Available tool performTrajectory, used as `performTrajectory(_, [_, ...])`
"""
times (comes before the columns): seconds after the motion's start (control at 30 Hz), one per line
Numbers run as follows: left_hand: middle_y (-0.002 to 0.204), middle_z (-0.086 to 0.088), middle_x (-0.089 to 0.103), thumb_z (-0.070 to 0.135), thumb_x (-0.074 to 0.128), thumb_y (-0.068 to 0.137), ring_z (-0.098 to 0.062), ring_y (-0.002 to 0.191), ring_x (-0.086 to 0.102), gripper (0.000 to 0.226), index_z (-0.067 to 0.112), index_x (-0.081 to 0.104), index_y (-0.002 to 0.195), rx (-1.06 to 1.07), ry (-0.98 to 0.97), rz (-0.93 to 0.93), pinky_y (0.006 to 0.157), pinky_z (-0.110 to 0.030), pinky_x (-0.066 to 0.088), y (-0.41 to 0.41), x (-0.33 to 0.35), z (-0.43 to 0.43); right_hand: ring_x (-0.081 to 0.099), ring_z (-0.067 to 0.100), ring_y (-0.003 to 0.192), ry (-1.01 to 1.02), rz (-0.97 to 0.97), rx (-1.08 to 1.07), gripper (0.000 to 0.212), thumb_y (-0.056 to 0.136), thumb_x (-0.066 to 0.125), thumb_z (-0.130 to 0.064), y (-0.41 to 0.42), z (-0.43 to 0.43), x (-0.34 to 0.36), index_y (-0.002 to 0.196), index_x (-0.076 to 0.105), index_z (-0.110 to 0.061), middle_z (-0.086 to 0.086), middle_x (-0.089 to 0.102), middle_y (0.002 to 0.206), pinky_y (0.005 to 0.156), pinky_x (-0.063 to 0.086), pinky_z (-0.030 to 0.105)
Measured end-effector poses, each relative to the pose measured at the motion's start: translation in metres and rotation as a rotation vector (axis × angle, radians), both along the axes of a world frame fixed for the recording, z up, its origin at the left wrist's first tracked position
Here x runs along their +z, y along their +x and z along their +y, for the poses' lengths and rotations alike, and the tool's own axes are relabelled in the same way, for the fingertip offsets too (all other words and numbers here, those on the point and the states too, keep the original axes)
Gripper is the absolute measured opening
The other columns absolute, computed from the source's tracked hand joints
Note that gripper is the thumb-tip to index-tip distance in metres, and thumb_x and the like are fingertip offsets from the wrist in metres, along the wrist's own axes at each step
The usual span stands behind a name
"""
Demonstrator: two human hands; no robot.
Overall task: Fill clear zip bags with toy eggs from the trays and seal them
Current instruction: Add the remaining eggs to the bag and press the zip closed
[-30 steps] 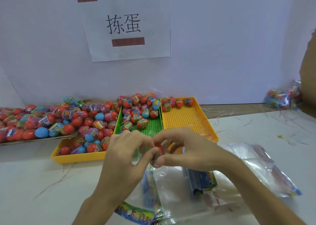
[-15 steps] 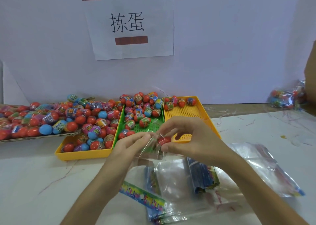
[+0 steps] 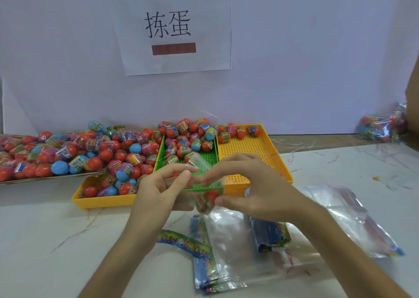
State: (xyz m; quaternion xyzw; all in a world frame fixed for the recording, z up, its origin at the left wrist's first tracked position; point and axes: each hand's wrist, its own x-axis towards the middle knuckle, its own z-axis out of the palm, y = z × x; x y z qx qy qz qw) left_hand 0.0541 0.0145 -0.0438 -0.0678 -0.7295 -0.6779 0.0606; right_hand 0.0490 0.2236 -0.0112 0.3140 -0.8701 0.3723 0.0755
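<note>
My left hand [image 3: 158, 191] and my right hand [image 3: 254, 189] meet in front of the trays, above the table. Between them is a small clear zip bag [image 3: 199, 171] with a red toy egg [image 3: 212, 195] inside. My left fingers pinch the bag's left side. My right thumb and fingers press the egg through the plastic. Three trays stand behind: a yellow tray [image 3: 106, 201] heaped with eggs, a green tray [image 3: 207, 159] half full, and a yellow tray [image 3: 267, 150] with a few eggs at its far end.
A stack of clear zip bags [image 3: 238, 252] with coloured headers lies under my wrists. More bags [image 3: 353, 220] lie to the right. A flat tray of eggs [image 3: 34, 159] sits far left. A filled bag [image 3: 381, 127] rests against the white wall at right.
Both hands rose slightly and spread apart, stretching the small bag open between them. The red egg has sunk lower in the bag under my right fingers.
</note>
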Motion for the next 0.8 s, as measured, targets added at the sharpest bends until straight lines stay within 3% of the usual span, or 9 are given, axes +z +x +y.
performTrajectory(0.17, [0.09, -0.002, 0.08, 0.015, 0.058, 0.099, -0.028, 0.076, 0.077, 0.021, 0.025, 0.076, 0.096, 0.009, 0.013, 0.032, 0.059, -0.028, 0.061, 0.0, -0.001, 0.0, 0.052, 0.001, 0.124, 0.097, 0.048, 0.017, 0.071, 0.083, 0.078, -0.018, 0.0, -0.006, -0.005, 0.143, 0.045, -0.037, -0.022, 0.07, 0.108, 0.118, 0.016, 0.035])
performTrajectory(0.33, [0.092, -0.002, 0.08, 0.015, 0.058, 0.099, -0.027, 0.077, 0.078, 0.016, 0.018, 0.073, 0.104, 0.01, 0.019, 0.046, 0.061, -0.034, 0.063, 0.001, 0.0, 0.0, 0.055, -0.002, 0.12, 0.058, 0.14, 0.015, 0.08, 0.083, 0.078, -0.013, 0.0, -0.007, -0.007, 0.148, 0.037, -0.037, -0.022, 0.069, 0.106, 0.116, 0.024, 0.031])
performTrajectory(0.47, [0.096, -0.001, 0.08, 0.03, 0.059, 0.091, -0.026, 0.081, 0.078, 0.018, 0.027, 0.074, 0.099, 0.033, 0.032, 0.134, 0.07, -0.039, 0.064, 0.003, 0.003, -0.001, 0.061, 0.004, 0.116, -0.271, 0.288, -0.08, 0.073, 0.081, 0.078, -0.007, 0.0, -0.01, -0.007, 0.144, 0.045, -0.025, -0.015, 0.066, 0.118, 0.103, 0.046, 0.033])
performTrajectory(0.53, [0.098, -0.002, 0.08, 0.03, 0.058, 0.091, -0.026, 0.082, 0.078, 0.018, 0.027, 0.075, 0.098, 0.046, 0.058, 0.172, 0.071, -0.04, 0.064, 0.003, 0.004, -0.001, 0.063, 0.008, 0.114, -0.409, 0.259, -0.164, 0.074, 0.081, 0.08, -0.013, -0.003, -0.009, -0.008, 0.143, 0.043, -0.028, -0.012, 0.059, 0.127, 0.095, 0.05, 0.025])
performTrajectory(0.67, [0.1, -0.002, 0.079, 0.027, 0.058, 0.094, -0.026, 0.081, 0.078, 0.018, 0.03, 0.075, 0.098, 0.059, 0.092, 0.224, 0.068, -0.032, 0.063, 0.006, 0.006, -0.002, 0.067, 0.006, 0.101, -0.466, -0.002, -0.25, 0.069, 0.085, 0.081, -0.026, -0.008, -0.009, -0.011, 0.14, 0.041, -0.035, -0.016, 0.056, 0.124, 0.084, 0.055, 0.025])
performTrajectory(0.8, [0.092, 0.001, 0.08, 0.013, 0.057, 0.1, -0.023, 0.079, 0.078, 0.02, 0.024, 0.074, 0.099, 0.165, 0.061, 0.218, 0.065, -0.024, 0.061, 0.0, 0.004, -0.008, 0.067, 0.007, 0.091, -0.468, -0.065, -0.29, 0.047, 0.09, 0.074, -0.025, -0.013, -0.006, -0.015, 0.13, 0.05, -0.033, -0.015, 0.06, 0.114, 0.076, 0.053, 0.024])
